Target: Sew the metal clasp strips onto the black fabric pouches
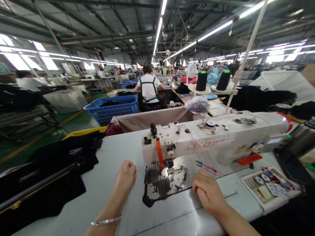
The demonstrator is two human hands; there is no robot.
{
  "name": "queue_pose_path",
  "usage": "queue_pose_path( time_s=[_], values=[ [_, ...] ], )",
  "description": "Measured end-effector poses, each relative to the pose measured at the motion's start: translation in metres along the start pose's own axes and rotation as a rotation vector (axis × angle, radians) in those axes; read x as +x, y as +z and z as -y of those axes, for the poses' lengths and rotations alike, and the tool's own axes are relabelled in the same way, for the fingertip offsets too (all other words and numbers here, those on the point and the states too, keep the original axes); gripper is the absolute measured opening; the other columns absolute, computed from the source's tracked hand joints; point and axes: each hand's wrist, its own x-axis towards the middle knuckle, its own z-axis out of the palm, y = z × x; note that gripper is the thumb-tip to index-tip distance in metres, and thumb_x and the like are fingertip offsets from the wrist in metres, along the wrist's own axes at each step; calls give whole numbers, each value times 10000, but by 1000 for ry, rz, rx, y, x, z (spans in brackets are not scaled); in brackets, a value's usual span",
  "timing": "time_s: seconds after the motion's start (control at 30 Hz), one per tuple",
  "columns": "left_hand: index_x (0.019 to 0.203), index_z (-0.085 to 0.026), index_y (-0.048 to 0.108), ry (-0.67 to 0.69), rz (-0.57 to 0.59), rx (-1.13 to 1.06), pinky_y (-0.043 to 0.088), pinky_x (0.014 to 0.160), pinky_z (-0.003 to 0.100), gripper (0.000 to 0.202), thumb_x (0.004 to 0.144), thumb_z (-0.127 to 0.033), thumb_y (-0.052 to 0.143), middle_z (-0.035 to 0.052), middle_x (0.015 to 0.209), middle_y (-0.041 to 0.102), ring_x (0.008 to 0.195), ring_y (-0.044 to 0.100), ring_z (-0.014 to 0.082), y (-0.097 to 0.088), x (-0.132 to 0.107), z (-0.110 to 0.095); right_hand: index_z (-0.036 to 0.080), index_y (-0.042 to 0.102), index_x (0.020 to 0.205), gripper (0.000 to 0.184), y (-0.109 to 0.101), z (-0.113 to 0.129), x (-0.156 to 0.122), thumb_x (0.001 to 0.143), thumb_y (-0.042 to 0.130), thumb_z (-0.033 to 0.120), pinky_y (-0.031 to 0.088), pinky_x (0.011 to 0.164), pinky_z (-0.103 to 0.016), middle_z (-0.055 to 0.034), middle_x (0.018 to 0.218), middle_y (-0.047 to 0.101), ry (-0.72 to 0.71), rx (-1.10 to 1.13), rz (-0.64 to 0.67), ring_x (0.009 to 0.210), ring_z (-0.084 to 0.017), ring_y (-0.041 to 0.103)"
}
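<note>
Both the left hand [127, 173] and right hand [206, 190], curled closed with nothing visible inside, seem paused beside the long white metal sewing machine [209, 141] on the pale-grey table [103, 175], any grasp calling for uncurling.

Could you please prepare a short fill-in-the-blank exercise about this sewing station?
1. The left hand is curled into a loose ____.
2. A bracelet sits on the ____ arm.
3. The snips near the right hand have a ____ handle.
4. The black thread cones have ____ tops.

Missing words: fist; left; pink; green.
</note>
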Motion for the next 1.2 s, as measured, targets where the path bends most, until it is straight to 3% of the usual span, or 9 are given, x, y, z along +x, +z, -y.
queue_pose_path(
  time_s=[0.27, 1.2],
  values=[
    [784, -251, 335, -16, -1, -78, 177, 389, 179, 220, 692, -344, 512, -122, 515, 314, 391, 280, 72, 1, 0, -1, 209, 452, 761, 183, -1, 1, 1, 877, 408, 74, 326, 664, -324, 1, 697, 511, 5, 0, -3, 726, -175, 476],
    [787, -252, 328, -1, 9, -38, 182, 389, 183, 221, 717, -363, 506, -118, 512, 311, 393, 283, 78, -1, 1, 2, 218, 460, 751, 190, 0, -1, 0, 879, 397, 93, 337, 646, -335, -4, 685, 516, 6, -19, 8, 704, -184, 484]
  ],
)
